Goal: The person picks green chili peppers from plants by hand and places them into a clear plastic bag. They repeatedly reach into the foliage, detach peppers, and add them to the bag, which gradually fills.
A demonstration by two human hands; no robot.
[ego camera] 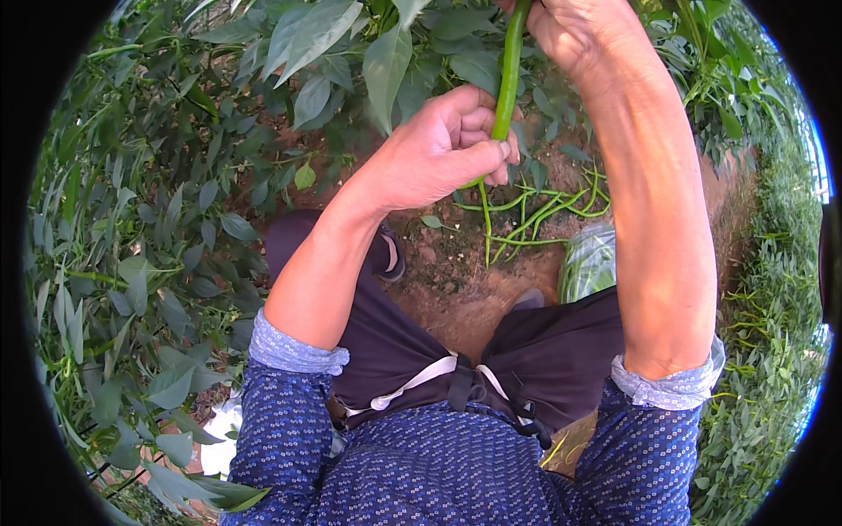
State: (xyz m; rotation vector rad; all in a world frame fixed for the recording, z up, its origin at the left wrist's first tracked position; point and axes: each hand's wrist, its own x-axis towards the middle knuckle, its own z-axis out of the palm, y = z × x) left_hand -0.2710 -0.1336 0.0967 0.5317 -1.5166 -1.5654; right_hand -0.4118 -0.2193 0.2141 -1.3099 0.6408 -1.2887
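Observation:
My left hand (454, 144) is closed on the lower part of a long green chili pepper (510, 72), thumb across it. Thin green pods hang below its fingers. At the top edge, my right hand (559, 29) is at the upper end of the same pepper; its fingers are partly cut off by the frame, so its grip cannot be told. Pepper plant leaves (388, 72) hang beside both hands. Below them, a loose pile of long green peppers (546, 209) lies on the soil.
A clear plastic bag (589, 260) with green contents stands on the soil (441, 296) by my right knee. Dense pepper plants (151, 263) rise on the left, and another row (769, 315) runs along the right. My shoe (393, 255) rests on the ground between.

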